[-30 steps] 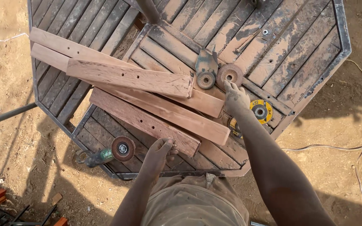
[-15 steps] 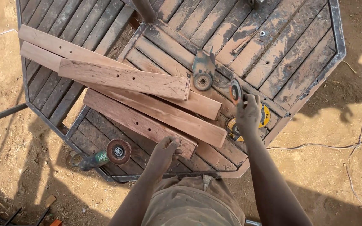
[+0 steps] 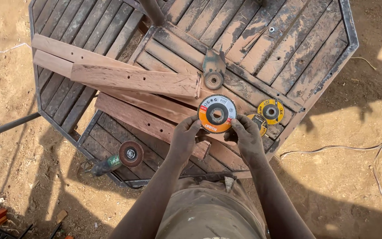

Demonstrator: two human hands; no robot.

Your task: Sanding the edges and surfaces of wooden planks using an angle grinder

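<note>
Both hands' (image 3: 185, 136) grip on disc (image 3: 217, 114)

an outdoor workshop: sandy ground (image 3: 354, 177), slatted worktable (image 3: 297, 40), planks (image 3: 133, 79), angle grinder (image 3: 111, 161).

Bare forearms, no sleeves; dusty khaki-olive garment at waist, faint print.

Both hands hold an orange flap disc (image 3: 217, 114) by its rim: the left hand (image 3: 185, 138) pinches its lower left edge, the right hand (image 3: 246, 135) its lower right. Just beyond the right fingers (image 3: 236, 125) lie two yellow discs (image 3: 270, 111) on the slatted table (image 3: 288, 48). Wooden boards (image 3: 133, 79) lie beyond the left fingers.
</note>
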